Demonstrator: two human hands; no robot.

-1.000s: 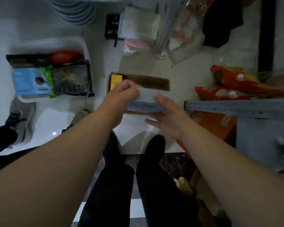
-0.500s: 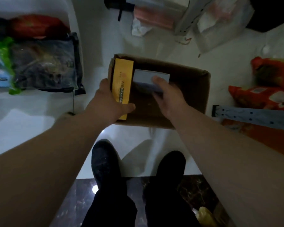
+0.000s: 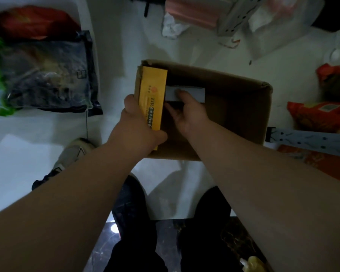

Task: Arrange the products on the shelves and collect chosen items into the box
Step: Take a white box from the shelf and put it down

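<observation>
Your left hand point(image 3: 137, 124) grips the yellow carton point(image 3: 152, 95), fingers curled, at the box's point(image 3: 243, 99) left wall. Right hand point(image 3: 188, 112) fingers pinch the pale packet point(image 3: 192, 93) beside it.

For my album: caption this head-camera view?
Left hand grips a yellow packet; right hand holds a pale carton inside the cardboard box.

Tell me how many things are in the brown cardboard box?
2. A tall yellow packet stands against the left wall, gripped by the left hand; a pale box lies beside it, held by the right hand. Others may hide under the arms.
</observation>
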